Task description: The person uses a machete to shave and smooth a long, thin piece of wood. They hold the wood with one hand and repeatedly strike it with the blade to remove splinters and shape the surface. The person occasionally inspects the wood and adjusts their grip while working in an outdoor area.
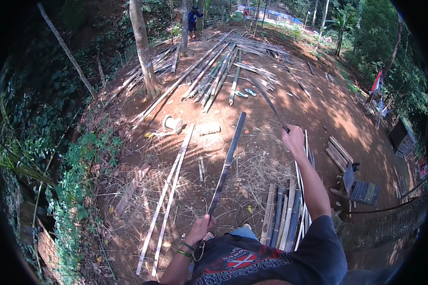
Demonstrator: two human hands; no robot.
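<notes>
My left hand [200, 229] grips the near end of a long dark bamboo strip [228, 159] that slants up and away over the red earth. My right hand [293, 139] is raised at arm's length and closed on the handle of a long dark blade [266, 99] that points up and to the left. The blade's tip is level with the far end of the bamboo strip but apart from it. Below my right arm lies a stack of split bamboo slats [283, 216].
Two pale long slats [170, 190] lie on the ground to the left. A big pile of bamboo poles [218, 71] lies beyond, by a tree trunk [142, 47]. A person in blue [193, 20] stands far back. A low bench [340, 154] is at right. Bushes line the left.
</notes>
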